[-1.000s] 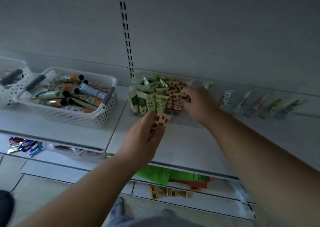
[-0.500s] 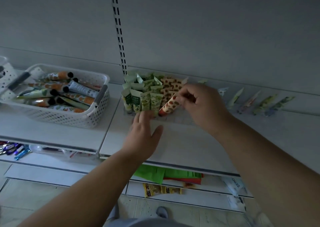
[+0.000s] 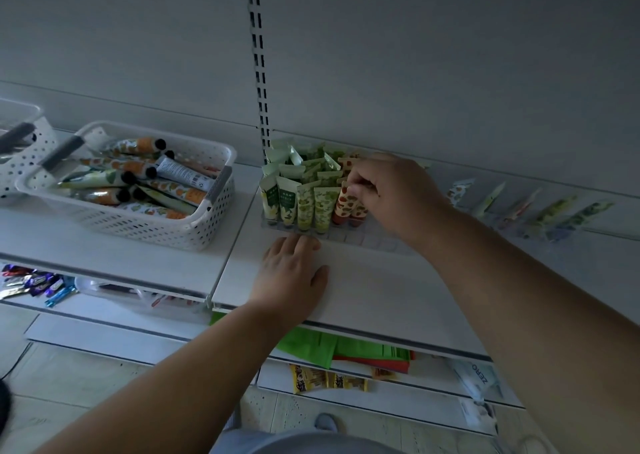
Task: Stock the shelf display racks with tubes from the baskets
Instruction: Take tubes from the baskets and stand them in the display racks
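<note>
A: How are the hands placed?

B: The right hand [image 3: 391, 194] is curled over the clear plastic display rack [image 3: 367, 240], and a small red-and-cream spotted tube [image 3: 346, 202] is pinched at its flat crimped top, cap end down in the rack's front row. The left hand [image 3: 294, 273] is laid flat, fingers straight, on the white shelf [image 3: 381, 287] just in front of the rack; nothing is held by it.

A: How is such a tube expected to handle?

B: It is judged light and soft-walled, easily dented, so the stiff crimp or the cap is best gripped.

A: And the containers?

B: The rack is filled with upright green and spotted tubes at its left; slots to the right appear unfilled. Left of the rack, a white perforated plastic basket [image 3: 145, 225] is heaped with black-capped tubes lying loose.
</note>
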{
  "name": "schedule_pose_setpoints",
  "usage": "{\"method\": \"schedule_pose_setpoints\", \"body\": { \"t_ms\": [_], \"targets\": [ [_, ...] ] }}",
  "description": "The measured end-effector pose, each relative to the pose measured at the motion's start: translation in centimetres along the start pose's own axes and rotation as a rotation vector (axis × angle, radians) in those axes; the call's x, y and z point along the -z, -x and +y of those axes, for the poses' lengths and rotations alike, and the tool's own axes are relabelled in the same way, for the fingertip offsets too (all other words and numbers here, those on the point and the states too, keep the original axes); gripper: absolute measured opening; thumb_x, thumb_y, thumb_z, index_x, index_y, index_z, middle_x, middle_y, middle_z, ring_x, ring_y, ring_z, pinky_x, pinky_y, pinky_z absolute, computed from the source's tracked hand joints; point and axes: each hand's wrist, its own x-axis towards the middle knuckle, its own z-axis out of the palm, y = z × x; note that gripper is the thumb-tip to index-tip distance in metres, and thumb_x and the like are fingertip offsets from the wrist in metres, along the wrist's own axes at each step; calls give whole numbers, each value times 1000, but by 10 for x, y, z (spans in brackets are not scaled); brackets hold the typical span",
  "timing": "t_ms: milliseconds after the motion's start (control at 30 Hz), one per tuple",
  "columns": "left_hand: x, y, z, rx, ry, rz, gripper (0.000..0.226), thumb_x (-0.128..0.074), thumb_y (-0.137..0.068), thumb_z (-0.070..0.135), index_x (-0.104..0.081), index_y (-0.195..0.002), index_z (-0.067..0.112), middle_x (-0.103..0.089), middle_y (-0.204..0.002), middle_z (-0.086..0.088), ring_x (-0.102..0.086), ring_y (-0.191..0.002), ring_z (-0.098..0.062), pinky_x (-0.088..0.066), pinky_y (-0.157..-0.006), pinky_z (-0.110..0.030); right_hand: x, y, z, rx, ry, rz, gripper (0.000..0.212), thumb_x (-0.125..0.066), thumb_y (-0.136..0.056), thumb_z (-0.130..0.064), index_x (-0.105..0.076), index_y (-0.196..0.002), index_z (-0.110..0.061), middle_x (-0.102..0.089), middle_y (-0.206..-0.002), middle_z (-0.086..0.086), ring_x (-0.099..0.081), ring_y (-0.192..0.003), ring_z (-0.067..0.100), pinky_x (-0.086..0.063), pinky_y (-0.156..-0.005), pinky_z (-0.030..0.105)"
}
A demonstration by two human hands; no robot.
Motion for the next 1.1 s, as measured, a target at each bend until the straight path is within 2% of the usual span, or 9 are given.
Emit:
{"method": "schedule_pose_setpoints", "body": {
  "t_ms": [300, 567, 733, 900, 1000, 1100],
  "targets": [
    [5, 1, 1, 11, -1, -51, 38, -54, -89, 37, -49, -123, 19, -51, -123, -1, -43, -117, -23, -35, -95, -33, -1, 3, -1, 23, 7, -4, 5, -69, -84, -15, -66, -83, -10, -59, -82, -2, -54, -73, 17, -40, -64, 28],
    [9, -2, 4, 26, -2, -77, 42, -52, -90, 39, -46, -127, 20, -50, -126, -2, -42, -120, -23, -36, -97, -33, -6, 3, 5, -12, 43, -22, 5, -66, -86, -15, -67, -85, -10, -63, -87, 4, -57, -77, 22, -47, -67, 34],
    [10, -2, 5, 25, -4, -73, 42, -52, -91, 39, -46, -127, 20, -50, -126, -2, -41, -121, -23, -35, -97, -32, -18, 1, 2, -8, 114, -141, 8, -63, -88, -17, -67, -89, -11, -60, -89, 8, -59, -79, 30, -50, -70, 38],
    [20, 1, 6, 20, 87, -36, 37, -55, -91, 35, -50, -124, 18, -54, -122, -2, -46, -115, -22, -41, -91, -32, -10, 8, -13, 15, 245, 68, 24, -69, -85, -30, -65, -97, -11, -59, -98, 8, -59, -87, 30, -44, -69, 30],
    [46, 14, 3, 5, 121, 77, 30, -56, -91, 32, -56, -117, 18, -56, -110, 4, -52, -105, -17, -44, -87, -29, -7, 6, -44, 124, 149, 129, 25, -72, -82, -29, -65, -98, -11, -61, -97, 7, -60, -87, 27, -43, -70, 30],
    [83, 35, -15, 31, 112, 199, 20, -58, -89, 28, -57, -107, 20, -51, -97, 12, -51, -94, -12, -42, -81, -26, -16, -5, -89, 231, 15, 147, 24, -72, -81, -28, -65, -97, -12, -61, -95, 6, -59, -81, 23, -45, -69, 29]
  ]
}}
